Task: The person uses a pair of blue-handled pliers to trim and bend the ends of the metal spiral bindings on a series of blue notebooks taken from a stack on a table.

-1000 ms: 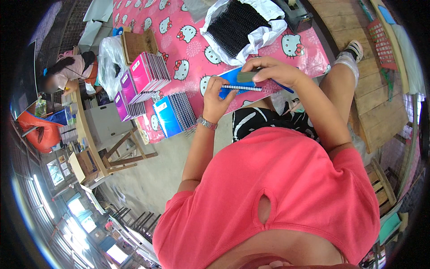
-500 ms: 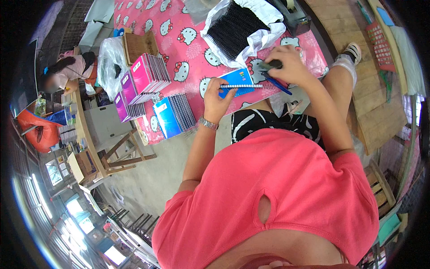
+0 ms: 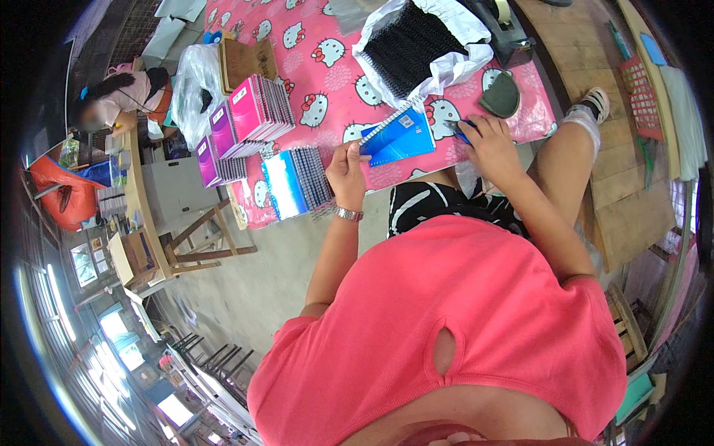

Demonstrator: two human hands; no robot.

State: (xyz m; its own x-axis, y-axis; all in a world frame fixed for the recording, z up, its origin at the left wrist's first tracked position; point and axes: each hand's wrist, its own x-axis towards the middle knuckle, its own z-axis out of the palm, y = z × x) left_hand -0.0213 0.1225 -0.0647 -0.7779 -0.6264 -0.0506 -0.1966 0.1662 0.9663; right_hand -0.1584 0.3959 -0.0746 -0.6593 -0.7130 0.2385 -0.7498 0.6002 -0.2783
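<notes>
My left hand point(image 3: 347, 172) grips the left end of a blue spiral notebook point(image 3: 400, 137) and holds it tilted above the pink patterned tablecloth point(image 3: 338, 82). On the cloth just right of the notebook, my right hand point(image 3: 489, 143) closes around a dark blue tool point(image 3: 460, 131). A white plastic bag full of black spiral bindings point(image 3: 421, 41) lies open right behind the notebook. A wristwatch point(image 3: 347, 214) is on my left wrist.
Stacks of blue point(image 3: 296, 181), pink point(image 3: 260, 109) and purple notebooks point(image 3: 216, 145) stand at the table's left edge. A dark green pouch point(image 3: 500, 97) lies near the bag. Another person point(image 3: 119, 97) sits at a desk far left. A wooden bench point(image 3: 610, 149) runs along my right.
My right hand left the notebook's top edge, moved right and down onto the table, and closed on the blue tool. The notebook in my left hand tilted up a little.
</notes>
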